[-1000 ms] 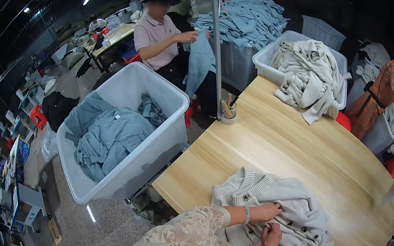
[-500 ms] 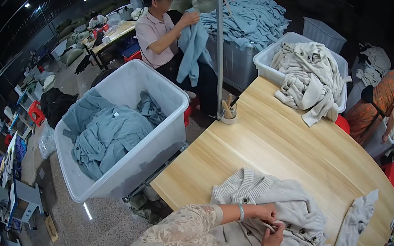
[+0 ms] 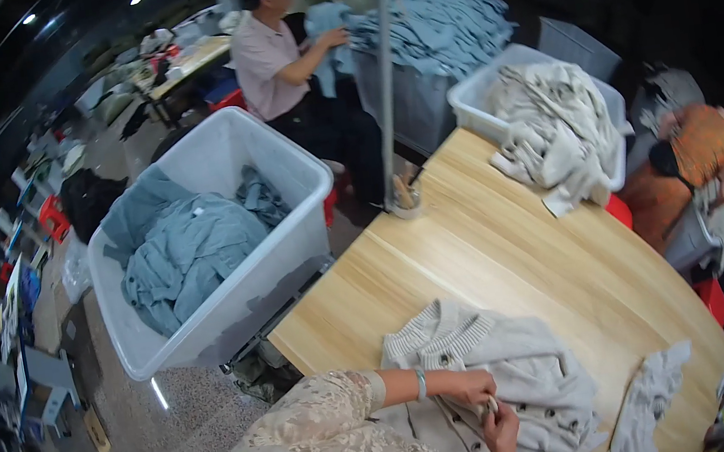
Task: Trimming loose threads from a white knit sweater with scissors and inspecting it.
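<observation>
A light grey knitted cardigan (image 3: 527,369) lies spread on the wooden table (image 3: 511,243) at its near edge. My left hand (image 3: 470,387) comes in from the left in a lace sleeve and pinches the cardigan's front edge. My right hand (image 3: 501,424) rises from below and grips the same spot, fingers closed on the fabric close to the buttons. The two hands touch each other there.
A large white bin (image 3: 303,197) of blue-grey garments stands left of the table. Another white bin (image 3: 470,111) with pale knitwear spilling out sits at the far end. A metal pole (image 3: 385,86) stands on the table. One person handles blue garments behind; another sits at right.
My hands shifted slightly on the cardigan's front edge. The person at the back lowered the blue garment toward the pile. A pale cloth appeared at the table's near right edge.
</observation>
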The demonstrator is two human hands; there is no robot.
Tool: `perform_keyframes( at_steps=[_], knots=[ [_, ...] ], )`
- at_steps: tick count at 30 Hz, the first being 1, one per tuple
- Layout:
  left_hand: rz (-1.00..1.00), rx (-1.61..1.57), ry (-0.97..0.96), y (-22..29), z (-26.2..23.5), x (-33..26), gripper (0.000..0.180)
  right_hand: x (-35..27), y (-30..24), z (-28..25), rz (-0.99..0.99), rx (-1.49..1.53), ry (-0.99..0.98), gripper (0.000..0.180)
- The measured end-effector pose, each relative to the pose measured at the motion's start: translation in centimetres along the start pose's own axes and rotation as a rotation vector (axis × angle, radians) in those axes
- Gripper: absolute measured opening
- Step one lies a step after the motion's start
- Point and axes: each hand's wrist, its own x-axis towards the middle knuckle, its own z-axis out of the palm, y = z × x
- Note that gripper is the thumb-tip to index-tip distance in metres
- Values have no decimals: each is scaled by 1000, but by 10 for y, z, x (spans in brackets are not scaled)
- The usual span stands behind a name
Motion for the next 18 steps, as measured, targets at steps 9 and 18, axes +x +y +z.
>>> perform_keyframes(
  at_steps=[9, 18],
  knots=[
    [-68, 0, 47, 7, -43, -33, 18, 5, -47, 22, -153, -49, 136, 18],
    [-93, 546, 103, 19, -63, -40, 10, -33, -31, 7, 36, -268, 198, 15]
  ],
)
